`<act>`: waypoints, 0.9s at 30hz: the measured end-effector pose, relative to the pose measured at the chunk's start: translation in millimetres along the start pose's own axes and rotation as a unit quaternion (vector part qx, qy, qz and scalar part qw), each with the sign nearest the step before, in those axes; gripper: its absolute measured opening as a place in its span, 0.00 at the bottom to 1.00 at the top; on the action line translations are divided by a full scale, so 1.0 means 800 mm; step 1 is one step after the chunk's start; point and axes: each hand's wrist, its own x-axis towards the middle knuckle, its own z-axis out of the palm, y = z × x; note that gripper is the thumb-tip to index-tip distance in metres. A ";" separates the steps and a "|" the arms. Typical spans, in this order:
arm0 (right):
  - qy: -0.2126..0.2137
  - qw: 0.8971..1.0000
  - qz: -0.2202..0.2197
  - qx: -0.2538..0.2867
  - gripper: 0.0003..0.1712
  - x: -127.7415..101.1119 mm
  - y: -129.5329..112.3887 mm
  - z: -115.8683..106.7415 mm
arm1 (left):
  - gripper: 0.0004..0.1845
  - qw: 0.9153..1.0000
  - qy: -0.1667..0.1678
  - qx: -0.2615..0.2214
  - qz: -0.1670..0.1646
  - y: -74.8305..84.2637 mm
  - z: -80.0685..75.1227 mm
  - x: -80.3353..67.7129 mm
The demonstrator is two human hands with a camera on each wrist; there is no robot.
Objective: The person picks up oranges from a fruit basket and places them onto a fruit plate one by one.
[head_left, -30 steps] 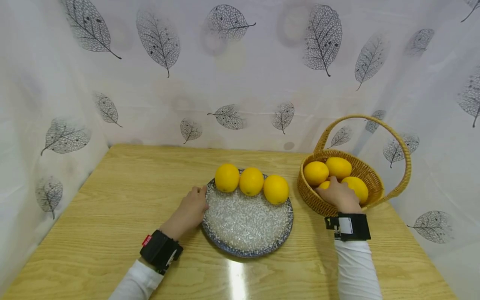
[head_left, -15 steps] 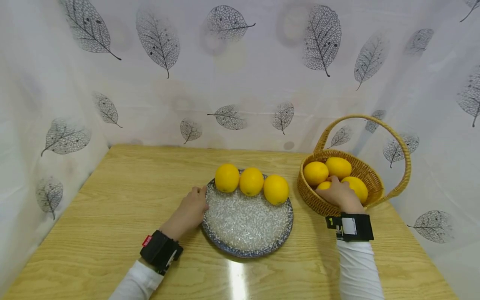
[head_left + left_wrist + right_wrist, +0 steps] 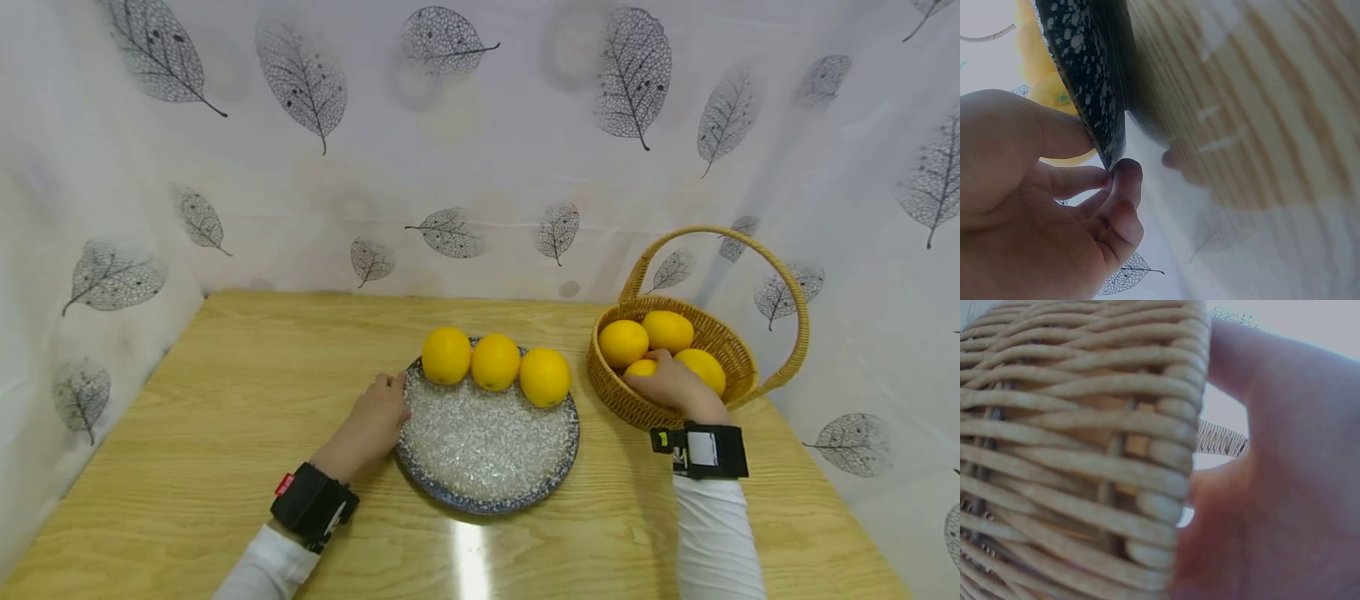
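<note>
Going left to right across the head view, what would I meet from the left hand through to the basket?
Left hand, first yellow fruit, second yellow fruit, third yellow fruit, wicker basket.

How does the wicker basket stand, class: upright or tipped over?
Upright: the wicker basket opens upward in the head view, yellow fruits inside, its handle arching above.

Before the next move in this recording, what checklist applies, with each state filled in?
Bare left hand pinching the rim of the round, speckled grey plate: ok.
Three round, yellow-orange fruits along the plate's far side: ok.
Tan wicker basket upright on the wooden table: ok.
Bare right hand firmly gripping the rounded yellow fruit beneath it: cannot tell, fingertips hidden.
That fruit lifted out of the basket: not ok.
</note>
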 end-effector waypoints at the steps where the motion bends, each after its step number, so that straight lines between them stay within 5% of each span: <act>1: 0.004 1.000 0.001 0.005 0.49 0.000 0.000 0.000 | 0.31 1.000 0.001 0.002 0.001 0.000 0.000 0.000; 27: 0.069 0.997 0.030 0.004 0.52 0.000 -0.003 0.001 | 0.31 1.000 -0.004 -0.001 0.001 0.002 -0.003 -0.001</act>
